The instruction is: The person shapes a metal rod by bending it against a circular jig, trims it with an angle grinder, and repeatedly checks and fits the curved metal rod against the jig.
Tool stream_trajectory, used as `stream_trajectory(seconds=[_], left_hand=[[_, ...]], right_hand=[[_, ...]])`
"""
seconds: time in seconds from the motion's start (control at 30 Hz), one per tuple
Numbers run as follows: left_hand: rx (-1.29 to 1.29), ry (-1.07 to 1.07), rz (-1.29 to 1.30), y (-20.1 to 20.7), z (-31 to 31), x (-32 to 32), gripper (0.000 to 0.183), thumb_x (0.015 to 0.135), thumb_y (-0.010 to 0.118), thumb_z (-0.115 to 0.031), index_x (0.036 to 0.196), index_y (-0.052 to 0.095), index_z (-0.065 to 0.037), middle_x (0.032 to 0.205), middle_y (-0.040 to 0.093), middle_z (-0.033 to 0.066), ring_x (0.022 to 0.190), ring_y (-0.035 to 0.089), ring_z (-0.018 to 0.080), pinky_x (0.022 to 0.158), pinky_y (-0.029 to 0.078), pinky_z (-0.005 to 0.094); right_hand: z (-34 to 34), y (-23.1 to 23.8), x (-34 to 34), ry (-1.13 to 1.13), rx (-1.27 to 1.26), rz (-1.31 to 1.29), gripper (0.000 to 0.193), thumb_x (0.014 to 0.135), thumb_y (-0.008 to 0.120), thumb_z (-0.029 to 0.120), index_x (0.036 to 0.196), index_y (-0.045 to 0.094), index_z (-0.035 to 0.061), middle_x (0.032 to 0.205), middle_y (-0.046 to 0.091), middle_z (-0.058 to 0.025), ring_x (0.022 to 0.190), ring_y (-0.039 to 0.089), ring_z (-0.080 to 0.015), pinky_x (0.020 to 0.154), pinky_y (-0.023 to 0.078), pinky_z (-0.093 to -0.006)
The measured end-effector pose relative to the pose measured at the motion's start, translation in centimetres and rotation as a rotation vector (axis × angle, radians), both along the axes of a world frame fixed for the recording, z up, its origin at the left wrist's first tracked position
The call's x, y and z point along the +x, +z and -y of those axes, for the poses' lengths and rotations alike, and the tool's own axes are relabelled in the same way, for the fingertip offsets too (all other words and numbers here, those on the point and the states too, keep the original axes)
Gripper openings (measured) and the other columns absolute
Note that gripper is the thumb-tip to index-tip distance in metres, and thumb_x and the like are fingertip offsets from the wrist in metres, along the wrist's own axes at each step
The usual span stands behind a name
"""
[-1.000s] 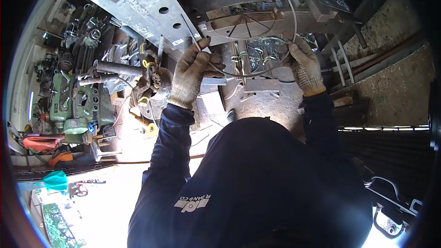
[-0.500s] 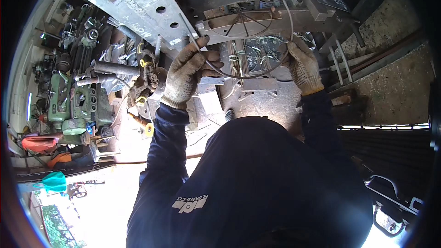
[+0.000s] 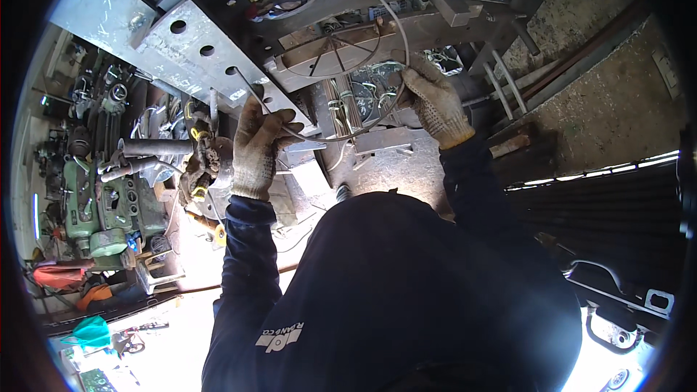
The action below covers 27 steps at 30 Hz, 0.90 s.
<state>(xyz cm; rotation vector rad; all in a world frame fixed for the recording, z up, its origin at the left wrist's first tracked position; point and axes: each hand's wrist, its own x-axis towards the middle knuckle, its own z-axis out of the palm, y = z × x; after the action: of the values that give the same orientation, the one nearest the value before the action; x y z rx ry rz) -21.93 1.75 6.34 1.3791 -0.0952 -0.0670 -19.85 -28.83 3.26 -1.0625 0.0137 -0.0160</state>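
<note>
Both my hands wear dirty, dotted work gloves and hold up a thin metal rod [image 3: 357, 133] bent into a wide U. My left hand [image 3: 255, 147] grips its left side, with the straight end sticking up past the fingers towards a holed steel beam [image 3: 207, 51]. On the other side, my right hand [image 3: 435, 105] is closed round the rod, whose longer right end rises well above it. Behind the rod, a ring with spokes [image 3: 335, 54] rests against a steel channel [image 3: 428, 32]; I cannot tell whether the rod touches either.
Bundles of rods [image 3: 341, 107] lie beyond the bent rod. A green lathe-like machine [image 3: 80, 207] stands at the left. Pipes [image 3: 156, 147] and yellow-marked gear [image 3: 200, 152] sit left of my left hand. Short bars [image 3: 501, 91] jut out near a wall at the right.
The view has swung, so both hands and the bent rod appear further left. My hands keep hold of the rod. The left hand's fingers have shifted a little on it.
</note>
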Motion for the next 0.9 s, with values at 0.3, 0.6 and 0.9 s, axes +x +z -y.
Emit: stream_trajectory(seconds=[0.3, 0.6, 0.9], left_hand=[[0.06, 0.04, 0.009, -1.0, 0.4, -0.2, 0.053, 0.098, 0.055, -0.01, 0.148, 0.037, -0.007, 0.105, 0.067, 0.0171, 0.086, 0.071, 0.0233, 0.071, 0.061, 0.0348], [0.086, 0.098, -0.077, -2.0, 0.2, -0.4, 0.055, 0.095, 0.057, -0.01, 0.147, 0.038, -0.005, 0.103, 0.068, 0.016, 0.084, 0.071, 0.0229, 0.071, 0.061, 0.0324], [0.105, 0.167, 0.029, 0.3, 1.2, -1.1, 0.072, 0.093, 0.059, -0.01, 0.153, 0.019, -0.001, 0.099, 0.069, 0.0193, 0.078, 0.071, 0.0221, 0.068, 0.06, 0.0322]], right_hand=[[0.5, -1.0, 0.2, 0.009, 0.01, 0.038, 0.03, 0.096, 0.062, 0.017, 0.123, 0.063, 0.0037, 0.095, 0.071, -0.0068, 0.072, 0.065, -0.0095, 0.063, 0.054, -0.0245], [0.1, -2.0, -0.1, 0.033, -0.054, -0.1, 0.035, 0.096, 0.064, 0.023, 0.125, 0.062, 0.0039, 0.096, 0.069, -0.0062, 0.081, 0.065, -0.0098, 0.067, 0.053, -0.0248], [0.7, -0.4, 0.1, 0.046, -0.043, 0.082, 0.049, 0.095, 0.06, 0.008, 0.143, 0.048, 0.0063, 0.108, 0.067, -0.0082, 0.092, 0.066, -0.0132, 0.074, 0.054, -0.0261]])
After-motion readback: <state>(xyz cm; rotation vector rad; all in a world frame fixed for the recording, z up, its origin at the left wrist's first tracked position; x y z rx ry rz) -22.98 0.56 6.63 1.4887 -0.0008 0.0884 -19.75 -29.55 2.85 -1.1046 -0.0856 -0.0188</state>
